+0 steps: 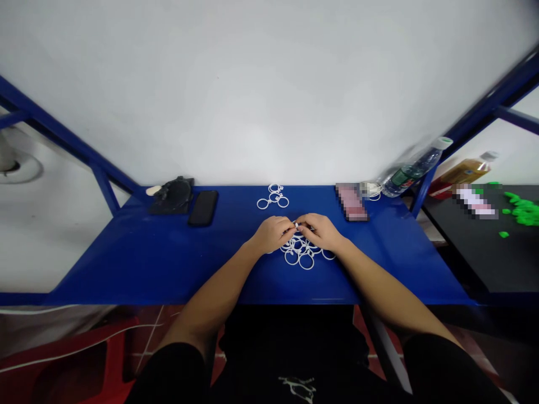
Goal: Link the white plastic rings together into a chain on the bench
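Fingertips of both hands meet over the middle of the blue metal table (138, 264), pinched together on a small white plastic piece (297, 225) held between them; the left hand (273, 233) closes on it from one side and the right hand (320, 231) from the other, thumbs and forefingers touching it (how the piece is shaped is too small to tell). Directly beneath the hands, on the tabletop, lies a loose heap of thin white plastic rings (302, 252), some overlapping, some partly hidden by the right hand. A second, smaller cluster of white rings (273, 197) sits farther back near the wall, well apart from the hands. To the left at the back rest a black smartphone (202, 207) and, just beside it, a dark crumpled pouch (173, 195). At the right rear corner a clear plastic water bottle (415, 168) leans against the blue frame.
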`<action>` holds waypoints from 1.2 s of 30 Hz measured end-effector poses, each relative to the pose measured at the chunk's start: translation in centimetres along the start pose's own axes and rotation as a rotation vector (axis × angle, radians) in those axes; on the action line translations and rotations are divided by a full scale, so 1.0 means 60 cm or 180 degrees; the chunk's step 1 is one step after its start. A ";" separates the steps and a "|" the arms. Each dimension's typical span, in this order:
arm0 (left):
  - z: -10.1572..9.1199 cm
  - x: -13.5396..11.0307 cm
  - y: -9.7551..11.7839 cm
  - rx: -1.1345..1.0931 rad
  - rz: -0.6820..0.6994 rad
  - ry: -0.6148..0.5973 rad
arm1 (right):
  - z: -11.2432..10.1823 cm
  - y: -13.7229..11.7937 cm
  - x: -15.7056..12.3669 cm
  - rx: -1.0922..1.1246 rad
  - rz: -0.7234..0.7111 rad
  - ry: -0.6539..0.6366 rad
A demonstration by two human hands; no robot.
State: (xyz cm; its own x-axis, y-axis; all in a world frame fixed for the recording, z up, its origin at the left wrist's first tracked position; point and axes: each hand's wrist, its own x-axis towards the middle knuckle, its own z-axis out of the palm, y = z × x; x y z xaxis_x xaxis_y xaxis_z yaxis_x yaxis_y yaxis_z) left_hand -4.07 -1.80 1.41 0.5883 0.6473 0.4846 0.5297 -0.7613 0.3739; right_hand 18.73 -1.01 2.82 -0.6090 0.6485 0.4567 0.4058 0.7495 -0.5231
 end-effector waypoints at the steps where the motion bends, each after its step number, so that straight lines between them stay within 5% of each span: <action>1: 0.001 0.000 0.000 0.0019 0.0015 -0.0012 | 0.000 -0.002 0.000 0.0013 -0.0040 0.0043; 36: 0.003 -0.002 0.007 0.0023 0.0038 -0.0093 | 0.006 0.000 -0.004 -0.0037 -0.0253 0.0350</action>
State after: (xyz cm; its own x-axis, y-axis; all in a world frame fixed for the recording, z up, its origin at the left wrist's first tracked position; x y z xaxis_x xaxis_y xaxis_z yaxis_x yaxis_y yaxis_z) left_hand -3.81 -2.18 1.37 0.6121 0.6391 0.4657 0.5269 -0.7688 0.3624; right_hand 18.63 -1.20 2.47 -0.5614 0.5972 0.5729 0.3675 0.8002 -0.4740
